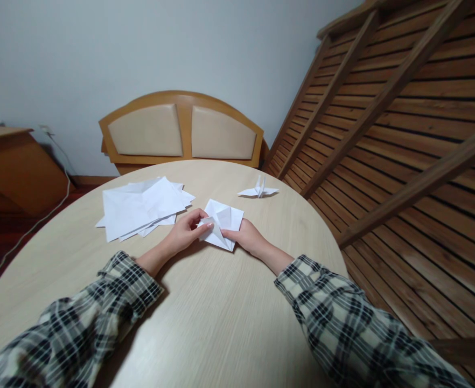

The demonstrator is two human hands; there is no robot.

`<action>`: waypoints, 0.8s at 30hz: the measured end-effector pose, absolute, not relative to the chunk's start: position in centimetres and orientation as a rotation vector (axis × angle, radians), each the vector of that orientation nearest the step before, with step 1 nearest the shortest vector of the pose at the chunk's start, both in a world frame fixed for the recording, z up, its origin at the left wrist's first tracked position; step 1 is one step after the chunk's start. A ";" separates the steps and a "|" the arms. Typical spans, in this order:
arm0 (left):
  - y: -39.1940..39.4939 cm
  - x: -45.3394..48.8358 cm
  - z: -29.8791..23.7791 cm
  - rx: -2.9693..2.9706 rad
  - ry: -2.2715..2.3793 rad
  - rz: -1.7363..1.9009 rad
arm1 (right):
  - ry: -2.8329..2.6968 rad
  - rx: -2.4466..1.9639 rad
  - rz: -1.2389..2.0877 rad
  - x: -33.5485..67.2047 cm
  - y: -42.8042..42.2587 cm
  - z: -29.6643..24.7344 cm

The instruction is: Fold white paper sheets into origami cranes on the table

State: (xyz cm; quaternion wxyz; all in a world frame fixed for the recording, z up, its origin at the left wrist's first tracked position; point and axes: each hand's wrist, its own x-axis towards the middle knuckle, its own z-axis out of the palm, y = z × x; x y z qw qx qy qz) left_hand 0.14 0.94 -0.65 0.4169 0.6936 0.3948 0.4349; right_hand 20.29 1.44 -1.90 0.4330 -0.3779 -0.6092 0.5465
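A partly folded square of white paper (221,237) is held between my two hands, a little above the pale round table (205,318). My left hand (184,230) pinches its left edge, the thumb lying on a raised flap. With the thumb on top and the fingers hidden beneath, my right hand (248,237) grips the right side. Creases run across the paper, and small flaps stand up near its middle. Beyond my right hand a finished paper crane (259,189) rests on the table, wings spread.
Loose white sheets (140,205) lie in an untidy pile to the left. Behind the table stands a wooden headboard (187,129) with two cream panels. A slatted wooden frame (403,145) leans along the right. A brown desk (11,167) and a cable (39,223) are at far left.
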 end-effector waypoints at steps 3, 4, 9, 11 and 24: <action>1.1 0.1 -0.9 1.728 1.014 1.123 | -1.582 -0.988 1.273 20.2 1.5 -2.0; 1.2 0.1 -0.9 1.721 1.021 1.137 | -1.594 -0.991 1.246 20.1 1.4 -2.1; 1.4 0.4 -0.8 1.647 1.029 1.249 | -1.548 -0.955 1.463 19.4 1.0 -2.1; 1.4 0.5 -0.7 1.629 1.034 1.300 | -1.524 -0.933 1.584 19.1 0.8 -2.2; 0.8 1.7 -0.6 1.268 1.021 1.426 | -1.469 -1.029 1.526 18.6 0.9 -2.3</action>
